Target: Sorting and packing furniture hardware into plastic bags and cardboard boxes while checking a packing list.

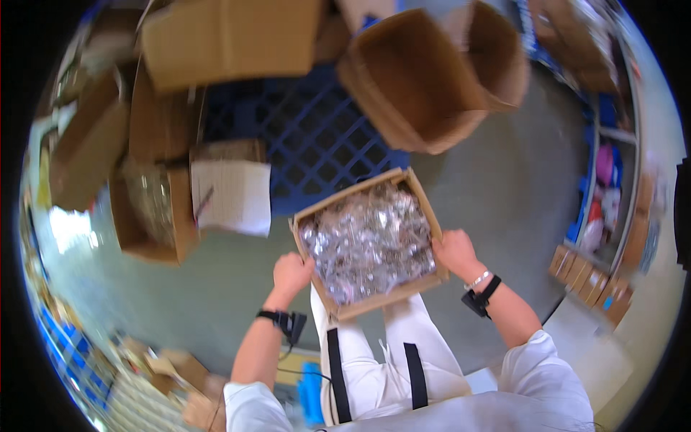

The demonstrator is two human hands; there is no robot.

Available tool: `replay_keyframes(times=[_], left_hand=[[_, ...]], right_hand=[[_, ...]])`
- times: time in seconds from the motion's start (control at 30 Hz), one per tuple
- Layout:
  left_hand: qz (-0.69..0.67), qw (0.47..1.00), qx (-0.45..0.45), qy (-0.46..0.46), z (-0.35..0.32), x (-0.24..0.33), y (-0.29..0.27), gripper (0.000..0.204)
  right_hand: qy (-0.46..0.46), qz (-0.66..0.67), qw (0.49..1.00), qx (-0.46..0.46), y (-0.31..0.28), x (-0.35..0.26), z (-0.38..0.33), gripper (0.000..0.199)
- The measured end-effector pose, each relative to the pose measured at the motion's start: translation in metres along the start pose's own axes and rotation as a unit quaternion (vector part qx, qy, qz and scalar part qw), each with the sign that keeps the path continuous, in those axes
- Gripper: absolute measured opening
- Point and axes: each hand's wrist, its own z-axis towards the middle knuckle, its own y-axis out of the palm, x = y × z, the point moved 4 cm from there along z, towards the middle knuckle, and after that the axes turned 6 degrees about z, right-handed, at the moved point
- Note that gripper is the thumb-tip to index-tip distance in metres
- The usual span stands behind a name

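I hold an open, shallow cardboard box in front of my body, above the floor. It is filled with several clear shiny plastic bags. My left hand grips the box's near left side. My right hand grips its near right side, fingers curled over the rim. Both wrists carry dark bands.
A blue plastic pallet lies ahead with large open cardboard boxes on and around it. More cartons stand at the left, one with white paper on top. Shelving with coloured goods runs along the right. Grey floor surrounds me.
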Motion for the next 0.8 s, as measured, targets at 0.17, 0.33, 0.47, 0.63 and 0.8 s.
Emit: replay_keyframes(times=[0.17,0.33,0.47,0.63,0.8], left_hand=[[0.182,0.956,0.086,0.212,-0.095,0.142,-0.083,0.039],[0.275,0.943,-0.004,0.19,-0.215,0.309,-0.152,0.048],[0.268,0.929,0.016,0.256,-0.269,0.449,-0.142,0.045],[0.308,0.914,-0.021,0.263,-0.288,0.642,-0.088,0.038],[0.268,0.9,-0.054,0.338,-0.323,0.847,-0.009,0.026]], right_hand=[[-0.027,0.052,0.996,0.073,-0.09,0.055,-0.149,0.016],[0.082,0.225,0.954,0.18,-0.193,0.111,-0.277,0.027],[0.107,0.286,0.93,0.204,-0.25,0.202,-0.376,0.031],[0.1,0.33,0.902,0.258,-0.25,0.365,-0.418,0.023],[0.206,0.443,0.823,0.289,-0.336,0.527,-0.498,0.022]])
